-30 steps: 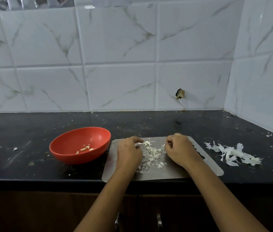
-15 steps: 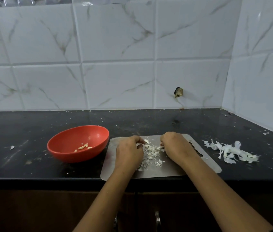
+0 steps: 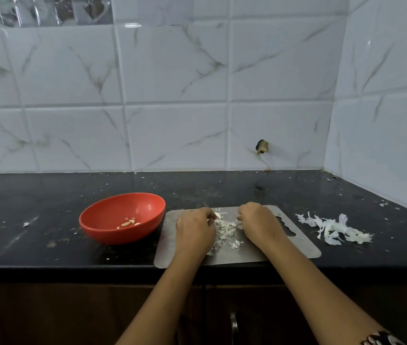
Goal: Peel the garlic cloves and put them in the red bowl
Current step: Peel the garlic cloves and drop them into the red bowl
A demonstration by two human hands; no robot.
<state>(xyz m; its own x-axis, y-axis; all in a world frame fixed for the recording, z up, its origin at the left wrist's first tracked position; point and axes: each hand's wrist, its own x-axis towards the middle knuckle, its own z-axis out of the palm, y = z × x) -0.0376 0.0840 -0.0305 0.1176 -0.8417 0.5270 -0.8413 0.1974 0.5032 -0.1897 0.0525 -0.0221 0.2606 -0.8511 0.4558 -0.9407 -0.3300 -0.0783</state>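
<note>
I'm pinching a garlic clove (image 3: 218,215) in my curled left hand (image 3: 194,229), probably light and slippery so I'm going for the tip; can't tell what my curled right hand (image 3: 259,221) is gripping.

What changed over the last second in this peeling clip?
The right hand slid left, closing on the left hand, which keeps pinching a garlic clove over the peels on the steel board. Nothing was let go. The red bowl with its few cloves and the peel heap on the counter stayed put.
</note>
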